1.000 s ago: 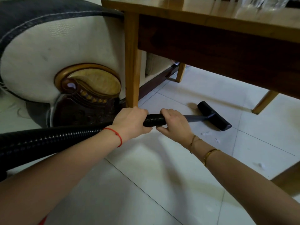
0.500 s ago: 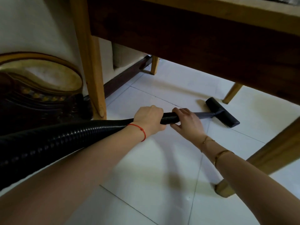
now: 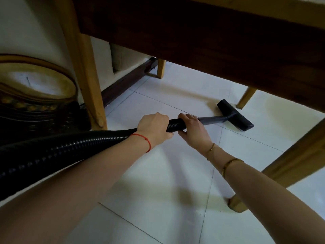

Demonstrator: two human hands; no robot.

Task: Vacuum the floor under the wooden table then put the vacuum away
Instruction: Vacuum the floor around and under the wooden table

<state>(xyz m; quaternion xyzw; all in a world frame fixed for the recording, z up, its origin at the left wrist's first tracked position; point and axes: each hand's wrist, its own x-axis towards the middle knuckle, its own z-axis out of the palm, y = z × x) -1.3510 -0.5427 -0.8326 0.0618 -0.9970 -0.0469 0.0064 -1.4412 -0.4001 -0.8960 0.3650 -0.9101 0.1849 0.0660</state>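
Observation:
A black ribbed vacuum hose (image 3: 70,147) runs from the lower left to the middle of the view. My left hand (image 3: 154,127) is closed around it. Just ahead, my right hand (image 3: 193,129) grips the hose end where the thin dark wand (image 3: 212,119) begins. The black floor nozzle (image 3: 235,115) lies flat on the white tile floor (image 3: 167,173) under the wooden table (image 3: 211,41), close to a far table leg (image 3: 245,98). The vacuum's body is out of view.
Table legs stand at the left (image 3: 86,81), far middle (image 3: 161,68) and near right (image 3: 281,166). A white sofa with a carved dark and gold armrest (image 3: 35,88) sits at the left, its dark base rail (image 3: 130,80) along the floor.
The view has dropped lower and closer under the table. Both hands pushed the hose forward, and the nozzle slid farther under the table toward the far right leg.

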